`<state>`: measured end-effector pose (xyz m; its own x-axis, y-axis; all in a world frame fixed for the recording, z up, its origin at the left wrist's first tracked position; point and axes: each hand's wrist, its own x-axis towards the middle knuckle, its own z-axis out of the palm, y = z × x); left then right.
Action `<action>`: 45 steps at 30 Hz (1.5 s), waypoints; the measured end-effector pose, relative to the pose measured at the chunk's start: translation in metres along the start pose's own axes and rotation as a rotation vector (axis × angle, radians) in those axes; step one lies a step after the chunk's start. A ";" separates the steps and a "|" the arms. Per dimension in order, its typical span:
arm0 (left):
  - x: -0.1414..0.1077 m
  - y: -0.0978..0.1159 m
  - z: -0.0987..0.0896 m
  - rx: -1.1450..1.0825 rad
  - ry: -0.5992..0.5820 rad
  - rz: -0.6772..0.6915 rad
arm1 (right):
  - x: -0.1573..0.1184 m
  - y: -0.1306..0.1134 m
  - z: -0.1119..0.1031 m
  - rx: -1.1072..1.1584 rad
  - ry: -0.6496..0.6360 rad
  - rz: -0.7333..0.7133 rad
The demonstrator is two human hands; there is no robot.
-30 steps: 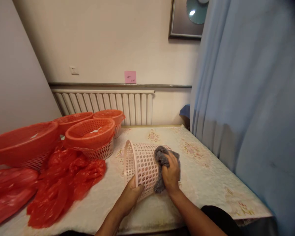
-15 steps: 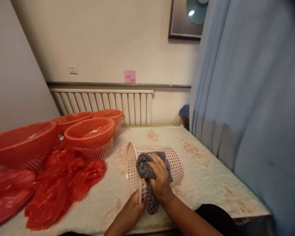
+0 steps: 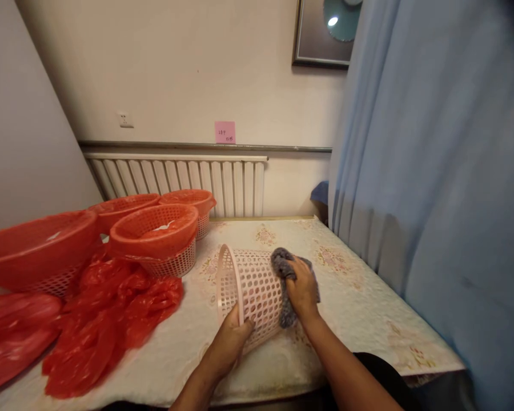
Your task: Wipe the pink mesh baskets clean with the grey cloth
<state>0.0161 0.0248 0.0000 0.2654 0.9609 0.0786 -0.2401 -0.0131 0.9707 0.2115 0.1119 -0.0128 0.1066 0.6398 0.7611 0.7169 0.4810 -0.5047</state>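
Note:
A pale pink perforated plastic basket (image 3: 257,288) lies on its side on the flowered tablecloth, its open mouth facing left. My left hand (image 3: 231,337) grips the near part of its rim, thumb on the outer wall. A dark grey fluffy cloth (image 3: 288,297) is bunched in my right hand (image 3: 302,288), which presses it against the basket near its base. Part of the cloth hangs down below that hand, and the basket's base is covered by cloth and hand.
Several baskets lined with red bags, one of them the front basket (image 3: 154,234), stand at the left. Crumpled red plastic bags (image 3: 107,325) lie before them. A radiator (image 3: 180,177) lines the wall behind; a blue curtain (image 3: 432,200) hangs at right.
My right hand has moved the cloth rightward along the basket, from near the rim toward the base, uncovering the perforated side. My left hand still holds the rim, shifted slightly up and left.

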 end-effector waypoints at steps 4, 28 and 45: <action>0.002 0.002 -0.003 0.056 0.035 0.015 | 0.008 0.039 -0.006 -0.111 0.140 0.270; -0.013 -0.035 -0.007 0.213 -0.120 0.090 | -0.030 -0.078 0.000 0.176 0.003 -0.247; 0.000 0.004 0.013 0.001 0.056 -0.010 | 0.005 -0.008 -0.008 -0.012 -0.016 -0.010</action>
<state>0.0275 0.0214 0.0070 0.2152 0.9749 0.0564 -0.2373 -0.0039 0.9714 0.2118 0.1064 -0.0017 0.0882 0.6446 0.7594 0.7260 0.4804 -0.4921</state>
